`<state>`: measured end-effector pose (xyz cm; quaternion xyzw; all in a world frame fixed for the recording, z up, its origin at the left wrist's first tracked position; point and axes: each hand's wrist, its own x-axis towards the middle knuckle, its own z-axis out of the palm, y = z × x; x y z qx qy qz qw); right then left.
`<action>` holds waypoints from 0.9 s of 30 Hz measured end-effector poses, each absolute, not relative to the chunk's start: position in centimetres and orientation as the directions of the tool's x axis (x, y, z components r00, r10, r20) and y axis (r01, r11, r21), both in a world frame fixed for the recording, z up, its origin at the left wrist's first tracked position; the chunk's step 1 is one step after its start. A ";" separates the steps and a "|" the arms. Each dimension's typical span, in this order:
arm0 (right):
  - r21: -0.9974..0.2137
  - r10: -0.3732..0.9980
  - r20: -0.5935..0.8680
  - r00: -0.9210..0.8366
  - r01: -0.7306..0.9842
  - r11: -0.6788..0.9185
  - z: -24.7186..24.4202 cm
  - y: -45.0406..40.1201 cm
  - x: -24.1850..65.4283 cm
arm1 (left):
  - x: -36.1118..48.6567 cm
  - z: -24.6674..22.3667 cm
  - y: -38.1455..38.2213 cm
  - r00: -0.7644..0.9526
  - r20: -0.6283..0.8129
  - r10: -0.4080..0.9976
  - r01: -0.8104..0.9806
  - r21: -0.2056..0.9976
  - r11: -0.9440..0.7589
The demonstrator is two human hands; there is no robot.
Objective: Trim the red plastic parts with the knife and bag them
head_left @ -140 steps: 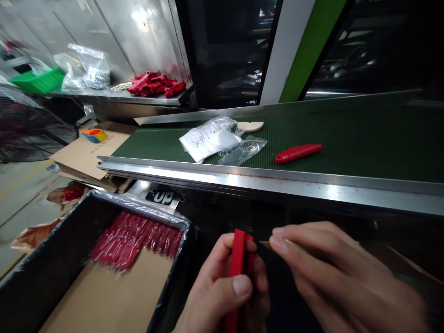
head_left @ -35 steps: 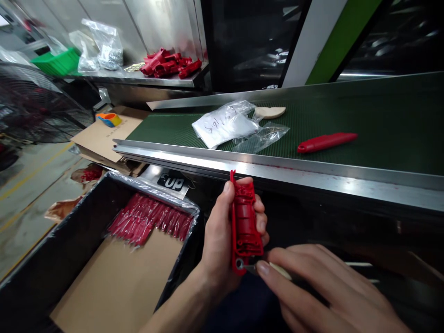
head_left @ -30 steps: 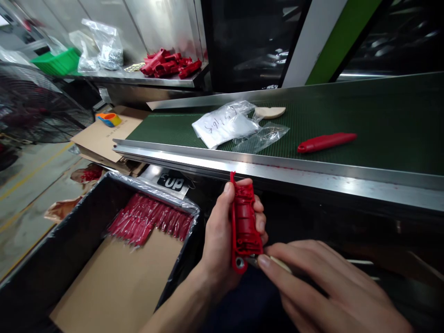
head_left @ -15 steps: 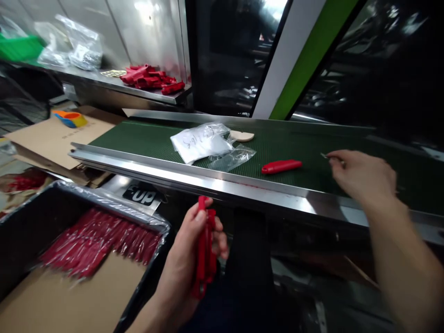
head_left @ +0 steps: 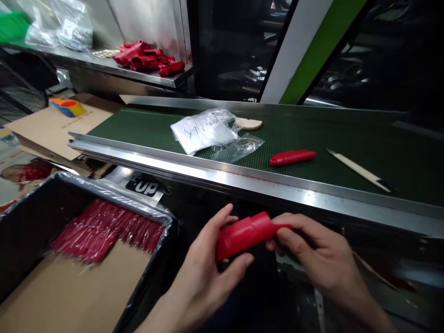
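1. A red plastic handle is held between both hands in front of the body, below the steel edge of the conveyor. The left hand is closed on its lower left end, with the thumb under it and the fingers curled over its far side. The right hand is closed on the upper right end, whose tip is pinched between thumb and fingertips.
2. The long axis of the handle is seen running from lower left to upper right, at a slight tilt; the thicker, rounded end points left and the narrower end is hidden in the right hand.
3. To the left and lower, a black-lined carton is seen, with a row of red parts laid on cardboard inside it. Nothing is seen between the hands and the carton.
4. Beyond the hands, the steel rail of the green belt surface is crossed by no object.
5. On the belt, well apart from the hands, a second red handle is laid almost crosswise, a pale-handled knife to its right, and clear plastic bags to its left.
6. Farthest off, a heap of red pieces is seen on a steel shelf.
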<state>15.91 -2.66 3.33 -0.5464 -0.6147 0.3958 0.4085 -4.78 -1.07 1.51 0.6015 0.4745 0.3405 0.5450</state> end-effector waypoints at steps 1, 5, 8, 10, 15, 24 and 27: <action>-0.950 0.995 0.094 -0.027 0.297 0.098 2.9 -2.6 16.4 | -5.1 1.7 -0.9 0.272 -0.155 0.950 0.165 0.980 0.113; -0.953 0.980 0.196 -0.025 0.232 0.196 1.9 -2.5 17.4 | -5.7 2.3 -0.7 0.064 -0.322 0.944 -0.011 0.946 0.324; -0.910 0.955 0.288 -0.066 0.291 0.295 1.7 -2.2 17.2 | -5.8 2.5 -0.6 -0.027 -0.328 0.944 -0.040 0.944 0.326; -0.891 0.946 0.315 -0.079 0.320 0.323 1.7 -1.8 16.9 | -5.9 2.4 -0.5 -0.045 -0.319 0.947 -0.042 0.947 0.317; -0.871 0.948 0.296 -0.120 0.374 0.319 1.5 -0.8 16.4 | -6.3 2.2 -0.3 -0.096 -0.307 0.947 -0.077 0.951 0.300; -0.870 0.977 0.206 -0.054 0.446 0.209 0.6 0.5 14.4 | -8.6 1.1 0.3 -0.085 -0.203 0.976 -0.114 0.975 0.193; -0.892 0.997 0.054 0.059 0.451 0.022 0.1 0.7 13.6 | -9.5 0.8 0.7 -0.063 -0.199 0.978 -0.075 0.978 0.194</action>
